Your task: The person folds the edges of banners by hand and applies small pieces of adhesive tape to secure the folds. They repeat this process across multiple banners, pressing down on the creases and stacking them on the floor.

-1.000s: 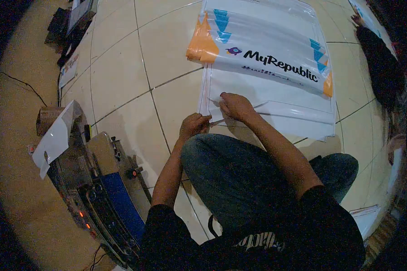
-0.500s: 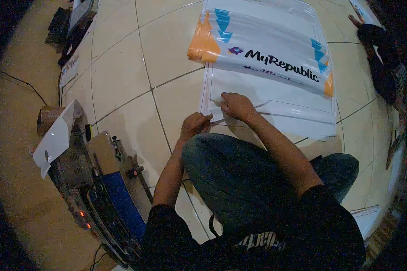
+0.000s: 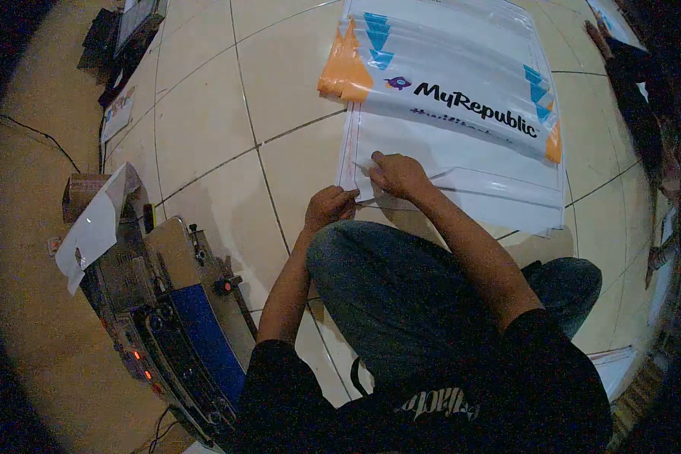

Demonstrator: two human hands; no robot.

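Right hand (image 3: 398, 175) edged up, pinching the plastic bag (image 3: 469, 155) with left hand (image 3: 328, 208), fingertips hidden

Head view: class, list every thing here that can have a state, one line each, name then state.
Plastic bags: stacked flat on the floor, print up.
Right hand: pinching the top bag's near corner.
Left hand: curled shut at the bags' near edge.
Machine: on, red lights lit.
White sheet: draped over the machine's far end.
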